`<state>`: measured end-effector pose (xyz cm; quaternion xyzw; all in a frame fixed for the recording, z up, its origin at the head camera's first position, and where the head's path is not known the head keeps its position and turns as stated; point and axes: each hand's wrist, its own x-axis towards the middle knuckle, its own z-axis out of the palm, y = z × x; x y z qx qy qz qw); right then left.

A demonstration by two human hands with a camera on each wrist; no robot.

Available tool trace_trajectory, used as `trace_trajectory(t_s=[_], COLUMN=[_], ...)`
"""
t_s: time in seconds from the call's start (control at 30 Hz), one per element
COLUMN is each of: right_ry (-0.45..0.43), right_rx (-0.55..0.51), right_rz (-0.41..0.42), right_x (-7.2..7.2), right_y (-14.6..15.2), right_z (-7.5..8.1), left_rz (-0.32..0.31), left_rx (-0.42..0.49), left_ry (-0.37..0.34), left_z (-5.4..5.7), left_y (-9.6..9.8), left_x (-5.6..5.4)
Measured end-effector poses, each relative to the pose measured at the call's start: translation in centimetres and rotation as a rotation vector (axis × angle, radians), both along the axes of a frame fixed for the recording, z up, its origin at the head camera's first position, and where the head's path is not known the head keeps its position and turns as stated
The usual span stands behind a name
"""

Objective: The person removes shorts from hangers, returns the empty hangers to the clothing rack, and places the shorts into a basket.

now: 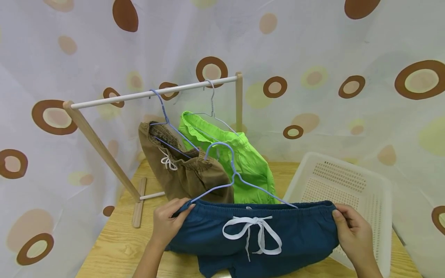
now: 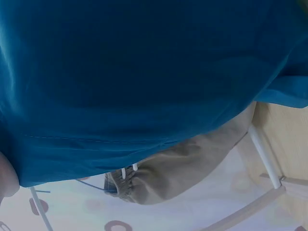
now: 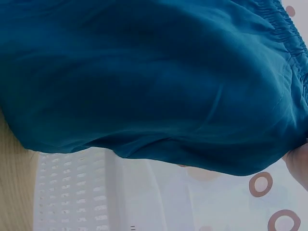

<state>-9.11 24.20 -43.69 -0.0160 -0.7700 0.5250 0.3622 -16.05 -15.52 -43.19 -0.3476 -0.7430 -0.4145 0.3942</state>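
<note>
Dark blue shorts (image 1: 299, 231) with a white drawstring bow hang between both hands, stretched wide at the waistband. The left hand (image 1: 170, 222) pinches the waistband's left end, thumb in front. At the other end the right hand (image 1: 354, 229) grips the waistband the same way. A lilac hanger (image 1: 235, 173) has its shoulders inside the waistband and its hook standing up above it. Blue cloth fills most of the left wrist view and the right wrist view, with only a bit of each hand at the edge.
Brown shorts (image 1: 187, 173) and bright green shorts (image 1: 253, 166) hang on hangers from a rack's white bar (image 1: 118, 99), behind the blue pair. A white plastic basket (image 1: 380, 193) stands at the right on the wooden table (image 1: 107, 239). A patterned curtain surrounds the table.
</note>
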Motion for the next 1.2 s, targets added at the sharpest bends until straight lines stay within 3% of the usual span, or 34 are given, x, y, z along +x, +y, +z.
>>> trace_trajectory(t_s=[0.37, 0.6, 0.93, 1.1, 1.2], right_ry=[0.106, 0.106, 0.075, 0.114, 0.074], right_rx=[-0.041, -0.083, -0.2, -0.292, -0.342], right_rz=[-0.017, -0.039, -0.035, 0.031, 0.045], right_x=[0.8, 1.5, 1.5, 1.4, 1.5], right_y=[0.7, 0.9, 0.7, 0.1, -0.4], right_z=[-1.2, -1.7, -3.0, -3.5, -3.7], left_rz=[0.005, 0.026, 0.043, 0.041, 0.041], left_rx=[0.058, 0.083, 0.146, 0.173, 0.183], left_ry=[0.06, 0.09, 0.073, 0.062, 0.05], left_z=[0.6, 0.3, -0.3, -0.1, 0.1], left_y=[-0.2, -0.4, -0.3, -0.1, 0.1], left_x=[0.5, 0.6, 0.7, 0.6, 0.7])
